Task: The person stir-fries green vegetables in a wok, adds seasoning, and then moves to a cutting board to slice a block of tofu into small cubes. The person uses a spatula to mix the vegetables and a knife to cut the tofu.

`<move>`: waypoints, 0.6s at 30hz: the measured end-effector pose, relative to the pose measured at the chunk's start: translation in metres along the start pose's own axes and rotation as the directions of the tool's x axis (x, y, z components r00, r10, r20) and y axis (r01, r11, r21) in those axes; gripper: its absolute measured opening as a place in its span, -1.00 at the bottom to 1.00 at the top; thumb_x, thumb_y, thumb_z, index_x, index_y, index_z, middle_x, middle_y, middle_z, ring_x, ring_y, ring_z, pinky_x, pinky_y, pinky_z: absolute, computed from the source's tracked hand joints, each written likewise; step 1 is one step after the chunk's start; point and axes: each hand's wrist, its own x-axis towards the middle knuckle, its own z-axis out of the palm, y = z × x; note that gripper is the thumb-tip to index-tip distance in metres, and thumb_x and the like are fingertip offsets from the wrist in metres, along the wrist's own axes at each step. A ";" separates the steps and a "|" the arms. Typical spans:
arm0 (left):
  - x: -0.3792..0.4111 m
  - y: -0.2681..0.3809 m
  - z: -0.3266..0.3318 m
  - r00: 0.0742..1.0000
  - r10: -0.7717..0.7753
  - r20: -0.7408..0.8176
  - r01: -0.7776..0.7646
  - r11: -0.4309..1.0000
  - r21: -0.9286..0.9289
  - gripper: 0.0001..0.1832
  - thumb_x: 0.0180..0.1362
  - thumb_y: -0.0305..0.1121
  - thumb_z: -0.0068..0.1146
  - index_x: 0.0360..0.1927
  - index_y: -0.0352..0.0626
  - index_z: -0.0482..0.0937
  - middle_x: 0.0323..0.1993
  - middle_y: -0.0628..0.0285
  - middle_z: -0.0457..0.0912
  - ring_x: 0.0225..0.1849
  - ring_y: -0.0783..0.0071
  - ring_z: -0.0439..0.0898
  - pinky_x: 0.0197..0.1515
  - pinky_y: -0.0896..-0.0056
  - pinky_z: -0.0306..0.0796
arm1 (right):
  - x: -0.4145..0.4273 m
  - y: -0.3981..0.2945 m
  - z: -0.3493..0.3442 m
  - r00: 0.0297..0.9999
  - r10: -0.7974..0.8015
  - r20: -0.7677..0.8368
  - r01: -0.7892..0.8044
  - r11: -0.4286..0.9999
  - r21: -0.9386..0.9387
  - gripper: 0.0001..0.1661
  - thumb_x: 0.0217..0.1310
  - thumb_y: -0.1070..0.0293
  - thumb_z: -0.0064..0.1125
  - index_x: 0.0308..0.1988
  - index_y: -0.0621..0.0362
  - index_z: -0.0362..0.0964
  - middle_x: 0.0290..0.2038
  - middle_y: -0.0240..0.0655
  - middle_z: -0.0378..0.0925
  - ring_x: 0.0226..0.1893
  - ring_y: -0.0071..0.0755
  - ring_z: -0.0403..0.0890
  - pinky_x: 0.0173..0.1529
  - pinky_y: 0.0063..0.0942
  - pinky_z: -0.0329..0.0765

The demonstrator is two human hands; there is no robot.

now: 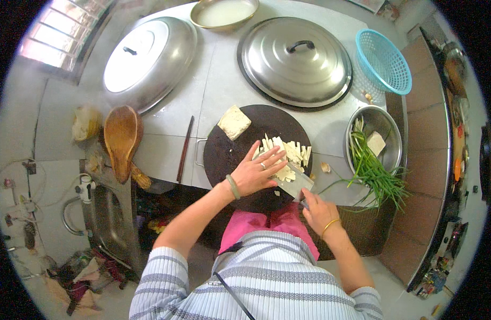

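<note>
My right hand (320, 214) grips the handle of a kitchen cleaver (296, 185), whose broad blade lies nearly flat over a round dark cutting board (224, 162). My left hand (255, 168) is spread flat, palm down, above the blade's far end and the near side of a heap of pale tofu strips (294, 152). Its fingertips touch or hover over the strips; the exact contact is hidden. Some thin tofu pieces rest on the blade. An uncut tofu slab (234, 122) sits at the board's far left.
Right of the board stands a steel bowl (349, 160) with green chives (363, 164) and a tofu block (376, 143). Dark chopsticks (185, 150) and a wooden ladle (123, 140) lie left. Large domed lids (265, 76) (165, 68), a blue basket (383, 60) and a shallow pan (224, 13) stand behind.
</note>
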 end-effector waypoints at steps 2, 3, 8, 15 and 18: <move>0.010 -0.008 0.002 0.982 0.138 0.126 -0.136 0.990 -0.021 -0.27 0.12 0.04 -0.03 0.35 0.08 0.12 0.39 0.28 0.08 0.42 0.32 0.02 0.41 -0.10 -0.25 | 0.005 0.019 0.001 0.992 -0.118 -0.039 0.116 0.992 -0.053 -0.36 0.08 0.23 0.11 0.17 0.04 0.17 -0.37 -0.19 0.49 -0.47 -0.06 0.58 -0.38 -0.14 0.53; 0.015 -0.011 0.003 0.973 0.172 0.157 -0.168 0.985 -0.038 -0.28 0.14 0.05 -0.06 0.35 0.08 0.11 0.39 0.27 0.07 0.42 0.32 0.02 0.41 -0.08 -0.25 | 0.008 0.027 0.000 0.989 -0.144 -0.017 0.142 0.987 -0.070 -0.33 0.05 0.25 0.15 0.18 0.02 0.17 -0.36 -0.21 0.47 -0.46 -0.06 0.57 -0.38 -0.16 0.52; 0.032 -0.021 0.012 0.922 0.259 0.286 -0.246 0.966 -0.084 -0.30 0.19 0.08 -0.18 0.38 0.09 0.06 0.42 0.23 -0.03 0.44 0.30 -0.04 0.42 -0.01 -0.26 | 0.021 0.052 -0.006 0.962 -0.273 0.016 0.272 0.950 -0.153 -0.28 -0.02 0.30 0.24 0.17 0.01 0.18 -0.41 -0.25 0.41 -0.49 -0.12 0.55 -0.44 -0.24 0.50; 0.045 -0.033 0.025 0.905 0.278 0.322 -0.245 0.959 -0.140 -0.29 0.17 0.05 -0.12 0.38 0.12 0.04 0.42 0.23 -0.04 0.44 0.29 -0.05 0.43 0.01 -0.26 | 0.039 0.066 -0.010 0.927 -0.376 -0.007 0.367 0.909 -0.196 -0.46 0.07 0.35 0.06 0.11 0.07 0.27 -0.49 -0.27 0.40 -0.58 -0.17 0.55 -0.53 -0.24 0.49; 0.048 -0.037 0.029 0.895 0.319 0.310 -0.307 0.948 -0.089 -0.25 0.11 0.04 -0.04 0.38 0.14 0.06 0.42 0.25 -0.03 0.44 0.32 -0.05 0.43 0.03 -0.23 | 0.042 0.067 -0.015 0.898 -0.435 0.059 0.438 0.876 -0.201 -0.51 0.13 0.38 -0.05 0.11 0.10 0.25 -0.50 -0.23 0.42 -0.59 -0.13 0.57 -0.55 -0.21 0.52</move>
